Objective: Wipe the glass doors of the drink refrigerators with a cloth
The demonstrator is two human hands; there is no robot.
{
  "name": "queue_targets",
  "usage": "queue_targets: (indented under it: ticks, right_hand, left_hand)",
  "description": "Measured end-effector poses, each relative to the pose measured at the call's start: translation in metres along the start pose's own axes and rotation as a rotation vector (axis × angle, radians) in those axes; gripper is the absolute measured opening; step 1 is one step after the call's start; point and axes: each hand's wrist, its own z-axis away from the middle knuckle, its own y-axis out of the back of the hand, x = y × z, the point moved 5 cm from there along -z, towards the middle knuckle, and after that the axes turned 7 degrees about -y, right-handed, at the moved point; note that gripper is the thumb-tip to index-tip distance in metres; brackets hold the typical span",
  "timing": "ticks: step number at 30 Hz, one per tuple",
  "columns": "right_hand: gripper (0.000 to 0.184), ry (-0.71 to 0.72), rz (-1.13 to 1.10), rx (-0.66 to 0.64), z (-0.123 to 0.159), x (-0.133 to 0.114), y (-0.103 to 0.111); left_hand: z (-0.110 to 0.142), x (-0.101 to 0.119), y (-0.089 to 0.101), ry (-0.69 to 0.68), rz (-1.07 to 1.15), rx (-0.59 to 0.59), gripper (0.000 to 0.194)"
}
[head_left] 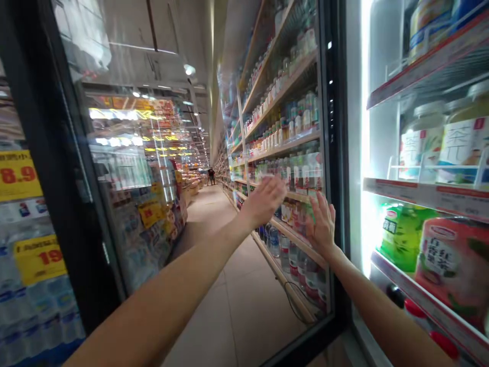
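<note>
A glass cooler door [206,244] in a black frame stands swung out before me. My left hand [264,203] is raised at the middle of the glass, fingers stretched out and slightly blurred; I cannot tell whether it touches the pane. My right hand [321,220] is by the door's inner frame [338,153], its fingers apart and laid toward the glass. Neither hand holds anything. To the right is the lit cooler, with bottles [422,140] on one shelf and, below, a green pouch [401,234] and a red pouch [453,265].
Shelves of bottles [290,127] show in the glass along an aisle floor [214,219]. Stacked packs with yellow price signs [38,260] stand at the left. A person [211,176] is far down the aisle. Red-capped bottles [416,308] sit low in the cooler.
</note>
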Motion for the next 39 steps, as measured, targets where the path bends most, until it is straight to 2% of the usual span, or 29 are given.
queue_targets:
  ticks: [2, 4, 6, 8, 10, 12, 15, 17, 19, 23, 25, 29, 31, 34, 36, 37, 39]
  right_hand:
    - [0.052, -0.023, 0.022, -0.005, 0.003, 0.008, 0.002]
    - [0.052, -0.041, 0.039, -0.017, 0.006, 0.016, 0.004]
    - [0.053, -0.061, 0.050, -0.023, 0.007, 0.025, 0.006]
    - [0.053, -0.077, 0.053, -0.014, 0.007, 0.033, 0.008]
    - [0.052, -0.092, 0.055, -0.006, 0.007, 0.040, 0.011]
    - [0.052, -0.104, 0.061, -0.013, 0.009, 0.045, 0.013]
    - [0.051, -0.104, 0.079, -0.032, 0.015, 0.049, 0.017]
    - [0.050, -0.106, 0.085, -0.044, 0.021, 0.051, 0.018]
    - [0.049, -0.119, 0.085, -0.059, 0.026, 0.051, 0.017]
    - [0.048, -0.139, 0.073, -0.069, 0.031, 0.043, 0.011]
    - [0.048, -0.132, 0.053, -0.064, 0.032, 0.033, 0.008]
    - [0.048, -0.089, 0.014, -0.088, 0.035, 0.007, 0.003]
    - [0.048, -0.072, -0.012, -0.103, 0.037, -0.005, 0.002]
    - [0.048, -0.076, -0.060, -0.097, 0.042, -0.020, 0.001]
    - [0.049, -0.090, -0.086, -0.093, 0.045, -0.029, 0.000]
    - [0.050, -0.094, -0.096, -0.096, 0.048, -0.033, 0.000]
    - [0.050, -0.091, -0.113, -0.109, 0.054, -0.043, -0.002]
  left_hand:
    - [0.002, 0.035, -0.015, -0.209, 0.070, -0.055, 0.033]
    - [-0.001, 0.050, -0.023, -0.304, 0.118, -0.083, 0.031]
    - [-0.015, 0.039, -0.024, -0.220, 0.120, -0.062, 0.031]
    - [-0.029, 0.019, -0.021, -0.035, 0.092, -0.012, 0.034]
    - [-0.036, 0.015, -0.023, 0.082, 0.073, 0.016, 0.037]
    - [-0.031, 0.040, -0.033, 0.020, 0.090, -0.012, 0.038]
    - [-0.007, 0.099, -0.051, -0.243, 0.145, -0.078, 0.036]
    - [0.006, 0.118, -0.054, -0.346, 0.173, -0.093, 0.034]
    - [0.007, 0.109, -0.048, -0.334, 0.164, -0.081, 0.033]
    - [0.000, 0.056, -0.026, -0.051, 0.066, -0.037, 0.037]
    - [0.010, 0.057, -0.021, -0.071, 0.066, -0.060, 0.038]
    - [0.048, 0.089, -0.018, -0.331, 0.118, -0.111, 0.035]
    - [0.059, 0.078, -0.010, -0.301, 0.099, -0.101, 0.037]
    - [0.064, 0.034, 0.009, -0.042, 0.025, -0.061, 0.041]
    - [0.074, 0.019, 0.019, 0.066, -0.003, -0.050, 0.042]
    - [0.082, 0.022, 0.022, 0.044, -0.001, -0.052, 0.042]
    - [0.101, 0.044, 0.024, -0.131, 0.031, -0.077, 0.040]
